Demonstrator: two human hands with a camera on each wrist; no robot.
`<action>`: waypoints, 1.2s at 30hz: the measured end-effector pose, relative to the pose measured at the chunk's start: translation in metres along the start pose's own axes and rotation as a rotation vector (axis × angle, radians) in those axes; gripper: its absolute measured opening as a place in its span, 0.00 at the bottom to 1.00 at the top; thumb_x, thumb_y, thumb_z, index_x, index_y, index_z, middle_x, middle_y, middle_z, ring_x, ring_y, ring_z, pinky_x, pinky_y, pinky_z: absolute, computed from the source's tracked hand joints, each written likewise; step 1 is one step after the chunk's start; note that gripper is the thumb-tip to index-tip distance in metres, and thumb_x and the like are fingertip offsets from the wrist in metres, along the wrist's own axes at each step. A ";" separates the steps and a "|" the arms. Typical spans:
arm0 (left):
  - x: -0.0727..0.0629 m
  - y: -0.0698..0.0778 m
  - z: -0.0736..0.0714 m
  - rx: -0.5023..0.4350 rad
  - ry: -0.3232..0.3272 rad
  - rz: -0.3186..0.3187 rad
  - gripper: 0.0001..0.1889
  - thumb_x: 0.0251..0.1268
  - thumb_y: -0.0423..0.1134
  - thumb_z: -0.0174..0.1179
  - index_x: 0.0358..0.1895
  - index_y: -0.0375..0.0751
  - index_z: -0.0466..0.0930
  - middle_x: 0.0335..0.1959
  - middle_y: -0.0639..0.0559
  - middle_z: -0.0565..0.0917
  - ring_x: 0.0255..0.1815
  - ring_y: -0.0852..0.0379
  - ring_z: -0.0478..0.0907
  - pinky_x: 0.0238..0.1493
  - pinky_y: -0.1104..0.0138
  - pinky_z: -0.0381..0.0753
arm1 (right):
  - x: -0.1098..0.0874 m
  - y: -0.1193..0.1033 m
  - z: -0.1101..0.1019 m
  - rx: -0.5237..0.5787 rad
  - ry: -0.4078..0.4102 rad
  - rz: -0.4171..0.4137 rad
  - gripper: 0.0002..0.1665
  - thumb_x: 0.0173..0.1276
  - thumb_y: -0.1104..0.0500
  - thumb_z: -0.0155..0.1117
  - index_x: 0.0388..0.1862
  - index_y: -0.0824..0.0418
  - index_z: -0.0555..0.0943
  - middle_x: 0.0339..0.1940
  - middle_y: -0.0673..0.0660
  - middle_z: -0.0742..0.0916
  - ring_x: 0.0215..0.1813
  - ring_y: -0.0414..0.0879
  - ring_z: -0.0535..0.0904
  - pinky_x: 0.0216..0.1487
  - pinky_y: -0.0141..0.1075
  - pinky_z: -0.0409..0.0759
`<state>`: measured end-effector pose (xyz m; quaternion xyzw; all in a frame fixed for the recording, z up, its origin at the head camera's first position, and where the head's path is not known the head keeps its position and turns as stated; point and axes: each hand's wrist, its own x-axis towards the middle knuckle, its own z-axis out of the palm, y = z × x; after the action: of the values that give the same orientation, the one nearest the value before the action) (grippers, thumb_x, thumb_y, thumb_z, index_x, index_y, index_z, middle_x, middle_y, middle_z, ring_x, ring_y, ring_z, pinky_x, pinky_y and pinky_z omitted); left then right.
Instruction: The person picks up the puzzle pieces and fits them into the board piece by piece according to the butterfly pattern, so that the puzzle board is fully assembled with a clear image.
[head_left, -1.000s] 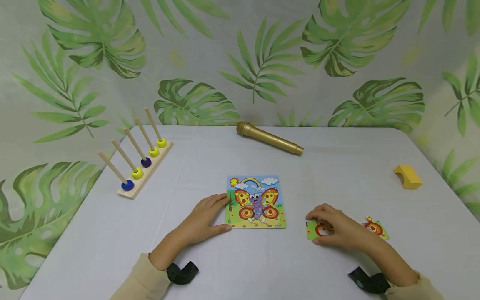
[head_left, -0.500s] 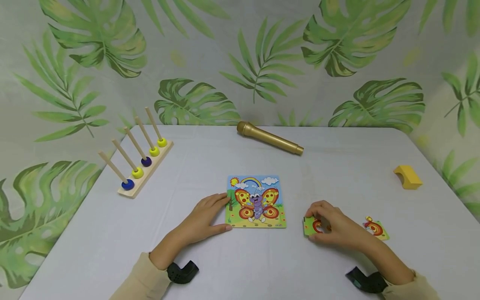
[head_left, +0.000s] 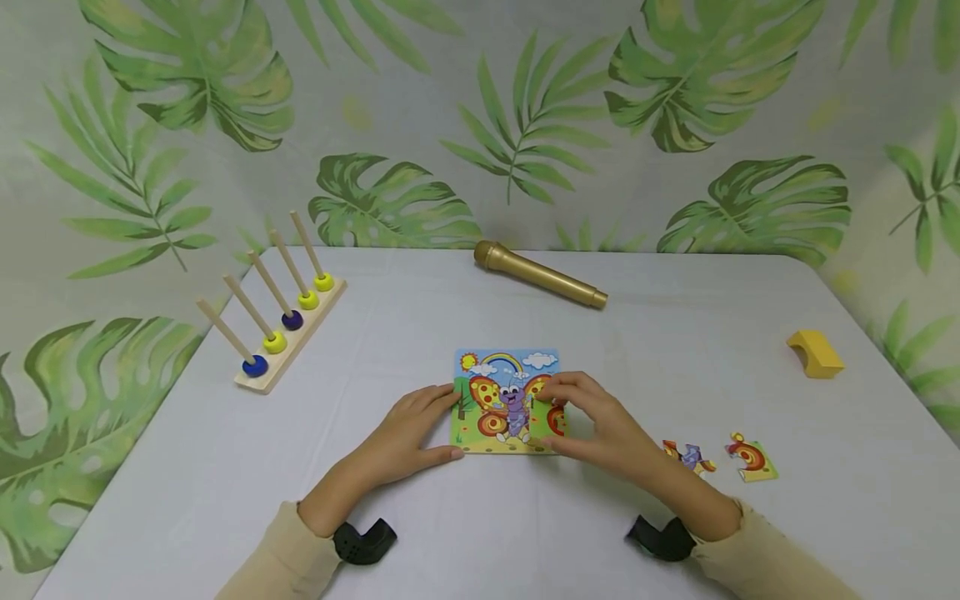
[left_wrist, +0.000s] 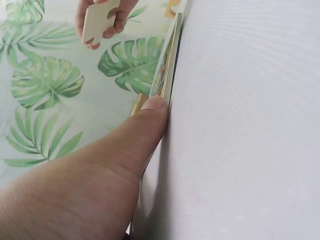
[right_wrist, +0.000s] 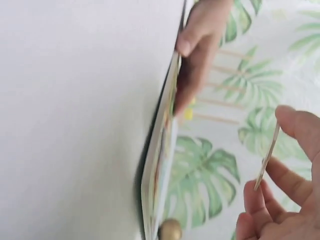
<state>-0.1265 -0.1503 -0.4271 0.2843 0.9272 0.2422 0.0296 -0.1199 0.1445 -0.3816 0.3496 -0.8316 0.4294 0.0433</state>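
Observation:
A square butterfly puzzle board (head_left: pixel 498 446) lies flat on the table in the head view. My left hand (head_left: pixel 401 437) rests at its left side, its fingertips touching the edge and its thumb by the lower left corner. In the left wrist view, the thumb (left_wrist: pixel 150 112) presses against the board's rim (left_wrist: pixel 174 65). My right hand (head_left: pixel 600 425) pinches a puzzle piece (head_left: pixel 557 421) over the board's right part. The wrist views show this piece (left_wrist: pixel 100 20) raised clear of the board, edge-on in the right wrist view. Its printed face is mostly hidden by my fingers.
Two loose puzzle pieces (head_left: pixel 753 458) lie right of the board, one partly behind my right forearm. A gold toy microphone (head_left: pixel 540 275) lies at the back. Left stands a wooden peg rack (head_left: pixel 288 342) with beads; a yellow arch block (head_left: pixel 816 354) sits far right.
My right hand has lifted a puzzle piece from the table at the right and carried it left over the board. Another piece under that hand is now visible. My left hand has stayed put.

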 end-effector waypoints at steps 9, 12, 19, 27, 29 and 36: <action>0.000 0.000 -0.001 0.002 0.006 0.015 0.40 0.55 0.63 0.54 0.67 0.43 0.58 0.67 0.51 0.57 0.67 0.50 0.50 0.64 0.55 0.49 | 0.026 0.005 0.044 0.002 -0.067 0.026 0.26 0.50 0.54 0.72 0.49 0.58 0.76 0.51 0.50 0.73 0.52 0.43 0.69 0.50 0.38 0.72; 0.000 0.000 -0.001 0.005 0.011 0.020 0.40 0.55 0.62 0.54 0.67 0.43 0.58 0.67 0.51 0.58 0.67 0.50 0.50 0.64 0.54 0.49 | 0.030 0.010 0.055 -0.032 -0.091 0.036 0.26 0.51 0.52 0.71 0.49 0.58 0.76 0.51 0.51 0.74 0.52 0.44 0.69 0.50 0.38 0.72; 0.000 -0.001 0.000 0.003 0.020 0.025 0.40 0.54 0.63 0.54 0.67 0.43 0.59 0.67 0.50 0.58 0.67 0.49 0.51 0.64 0.53 0.50 | 0.039 0.015 0.068 -0.144 -0.126 0.054 0.25 0.51 0.50 0.71 0.47 0.57 0.77 0.49 0.50 0.76 0.53 0.44 0.69 0.53 0.42 0.68; 0.001 -0.001 0.000 0.004 0.023 0.038 0.40 0.55 0.63 0.53 0.67 0.43 0.58 0.67 0.50 0.58 0.66 0.50 0.52 0.64 0.54 0.50 | 0.041 0.016 0.061 -0.109 -0.230 0.144 0.35 0.52 0.49 0.70 0.57 0.57 0.71 0.56 0.53 0.72 0.57 0.47 0.66 0.55 0.45 0.66; 0.001 -0.001 0.000 0.005 0.021 0.035 0.40 0.55 0.63 0.53 0.67 0.43 0.58 0.67 0.50 0.58 0.67 0.49 0.51 0.64 0.53 0.50 | 0.041 0.018 0.059 -0.078 -0.255 0.163 0.35 0.53 0.51 0.69 0.59 0.57 0.70 0.57 0.52 0.71 0.57 0.46 0.66 0.55 0.43 0.66; 0.001 -0.001 -0.001 -0.003 0.020 0.041 0.40 0.55 0.62 0.54 0.67 0.43 0.58 0.67 0.50 0.57 0.67 0.50 0.51 0.63 0.53 0.50 | 0.042 0.022 0.056 -0.029 -0.277 0.148 0.31 0.56 0.54 0.67 0.58 0.61 0.71 0.58 0.54 0.70 0.60 0.46 0.65 0.57 0.42 0.65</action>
<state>-0.1275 -0.1509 -0.4265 0.3008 0.9210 0.2470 0.0157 -0.1521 0.0887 -0.4156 0.3424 -0.8592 0.3673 -0.0985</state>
